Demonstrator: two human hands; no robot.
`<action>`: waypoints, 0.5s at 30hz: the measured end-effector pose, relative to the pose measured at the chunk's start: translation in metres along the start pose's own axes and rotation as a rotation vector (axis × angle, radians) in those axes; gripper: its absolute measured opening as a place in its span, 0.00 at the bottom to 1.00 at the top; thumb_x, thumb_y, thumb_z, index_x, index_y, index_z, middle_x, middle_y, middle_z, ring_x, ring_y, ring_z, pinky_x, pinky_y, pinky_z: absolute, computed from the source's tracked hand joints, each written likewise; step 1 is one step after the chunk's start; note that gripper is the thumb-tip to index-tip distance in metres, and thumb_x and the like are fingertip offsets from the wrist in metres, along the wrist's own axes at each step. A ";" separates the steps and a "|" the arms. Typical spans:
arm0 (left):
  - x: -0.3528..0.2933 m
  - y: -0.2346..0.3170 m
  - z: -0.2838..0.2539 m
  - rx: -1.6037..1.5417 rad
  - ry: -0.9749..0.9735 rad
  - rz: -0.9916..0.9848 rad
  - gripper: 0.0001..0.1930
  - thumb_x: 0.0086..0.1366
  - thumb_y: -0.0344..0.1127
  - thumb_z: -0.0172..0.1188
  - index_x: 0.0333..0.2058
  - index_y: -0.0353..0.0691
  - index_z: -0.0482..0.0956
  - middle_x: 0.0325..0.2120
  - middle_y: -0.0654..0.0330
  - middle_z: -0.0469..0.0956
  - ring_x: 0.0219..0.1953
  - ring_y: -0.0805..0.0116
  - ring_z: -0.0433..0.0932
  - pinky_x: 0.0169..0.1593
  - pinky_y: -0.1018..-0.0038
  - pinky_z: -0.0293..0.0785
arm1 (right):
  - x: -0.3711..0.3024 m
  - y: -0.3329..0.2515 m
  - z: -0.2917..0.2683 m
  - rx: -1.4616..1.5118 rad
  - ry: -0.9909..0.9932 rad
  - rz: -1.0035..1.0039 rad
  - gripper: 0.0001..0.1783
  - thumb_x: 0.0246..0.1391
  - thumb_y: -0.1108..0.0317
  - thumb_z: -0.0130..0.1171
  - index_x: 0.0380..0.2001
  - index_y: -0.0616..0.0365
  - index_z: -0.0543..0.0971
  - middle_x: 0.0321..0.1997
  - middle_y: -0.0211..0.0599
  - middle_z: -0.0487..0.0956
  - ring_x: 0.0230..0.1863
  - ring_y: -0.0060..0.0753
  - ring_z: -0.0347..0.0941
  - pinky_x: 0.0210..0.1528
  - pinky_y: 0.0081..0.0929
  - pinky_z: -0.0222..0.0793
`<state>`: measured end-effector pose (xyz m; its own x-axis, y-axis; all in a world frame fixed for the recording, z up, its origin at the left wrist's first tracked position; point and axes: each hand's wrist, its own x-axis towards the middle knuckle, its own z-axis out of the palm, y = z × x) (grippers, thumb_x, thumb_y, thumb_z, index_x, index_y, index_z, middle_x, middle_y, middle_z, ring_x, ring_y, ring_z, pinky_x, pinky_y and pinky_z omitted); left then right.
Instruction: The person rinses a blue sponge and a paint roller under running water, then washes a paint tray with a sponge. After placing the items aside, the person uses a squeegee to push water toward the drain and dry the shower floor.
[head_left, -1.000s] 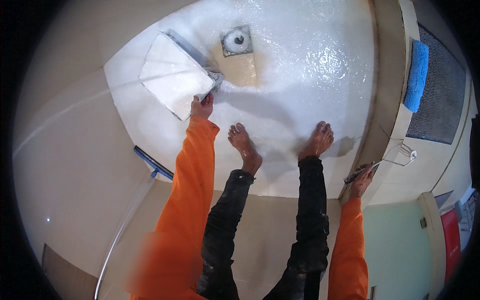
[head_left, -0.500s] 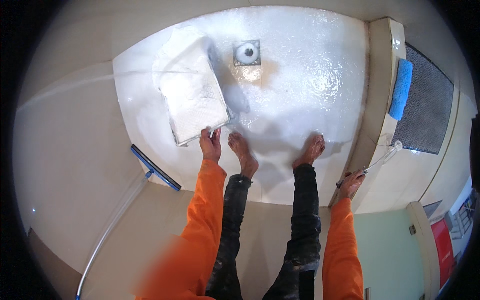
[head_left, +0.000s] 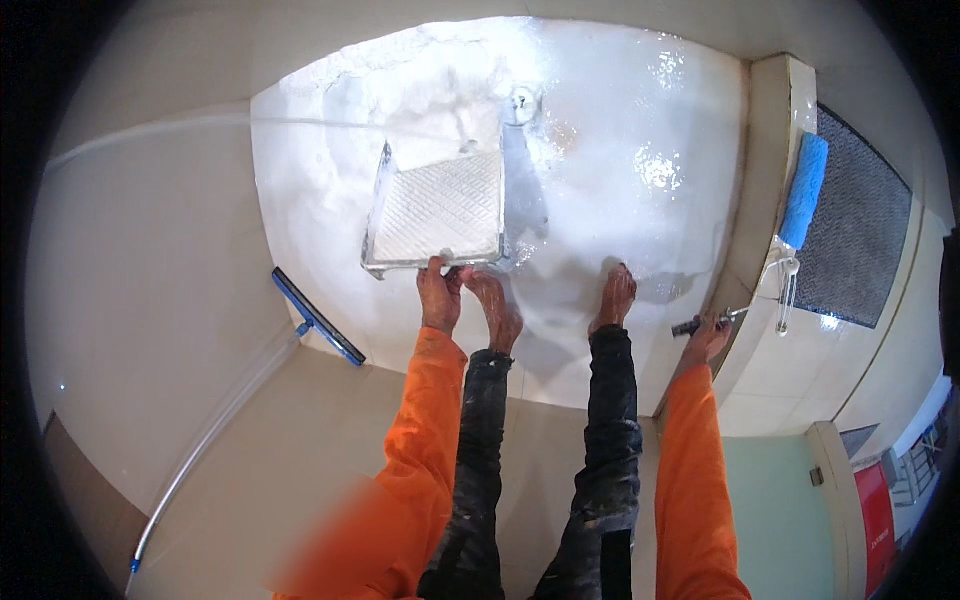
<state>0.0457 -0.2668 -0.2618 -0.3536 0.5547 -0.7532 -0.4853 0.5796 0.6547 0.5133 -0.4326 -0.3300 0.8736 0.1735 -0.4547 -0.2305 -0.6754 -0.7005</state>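
Observation:
My left hand [head_left: 439, 295] grips the near edge of a paint tray [head_left: 445, 210] with a ribbed, whitish sloping bed. The tray is tilted over the wet white floor. A thin stream of water [head_left: 330, 123] arcs in from the left and falls at the tray's far part. On the right, my right hand [head_left: 708, 338] is closed around the dark handle [head_left: 687, 327] of a paint roller with a fluffy blue sleeve [head_left: 803, 190]. The sleeve is over the pale ledge, beside a dark mat. Its wire frame shows between hand and sleeve.
Milky foam covers the floor [head_left: 620, 130] around a drain [head_left: 523, 104]. At the left, a blue squeegee [head_left: 318, 315] with a long metal pole leans by the floor's edge. A tiled kerb [head_left: 757, 170] borders the right side, with a textured dark mat [head_left: 855, 210] beyond it.
The tray has shifted right and turned, and its ribbed bed now shows more clearly. The stream lands farther right. My right hand has moved slightly up, and the roller's frame has turned.

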 end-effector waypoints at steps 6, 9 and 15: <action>-0.022 0.045 0.032 0.185 0.036 0.103 0.18 0.62 0.34 0.56 0.48 0.35 0.68 0.40 0.56 0.75 0.38 0.59 0.80 0.34 0.68 0.85 | 0.041 -0.025 -0.007 -0.079 -0.280 0.389 0.14 0.56 0.54 0.63 0.36 0.50 0.74 0.28 0.28 0.77 0.22 0.23 0.72 0.21 0.19 0.60; -0.039 0.055 0.031 0.310 -0.016 0.152 0.17 0.62 0.36 0.57 0.48 0.36 0.69 0.39 0.56 0.75 0.37 0.61 0.80 0.30 0.69 0.83 | 0.048 -0.027 -0.005 -0.074 -0.391 0.416 0.14 0.55 0.55 0.65 0.36 0.50 0.75 0.31 0.30 0.79 0.25 0.27 0.77 0.22 0.21 0.65; -0.029 0.072 0.045 0.405 -0.047 0.250 0.20 0.66 0.40 0.58 0.52 0.38 0.69 0.40 0.56 0.76 0.33 0.64 0.80 0.29 0.69 0.84 | 0.056 0.025 -0.016 0.168 -0.145 0.114 0.09 0.58 0.67 0.57 0.42 0.55 0.75 0.32 0.33 0.78 0.29 0.31 0.77 0.27 0.29 0.77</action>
<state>0.0569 -0.2138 -0.1898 -0.3786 0.7279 -0.5717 -0.0356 0.6057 0.7949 0.5635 -0.4513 -0.3637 0.7700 0.2120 -0.6017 -0.4028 -0.5699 -0.7163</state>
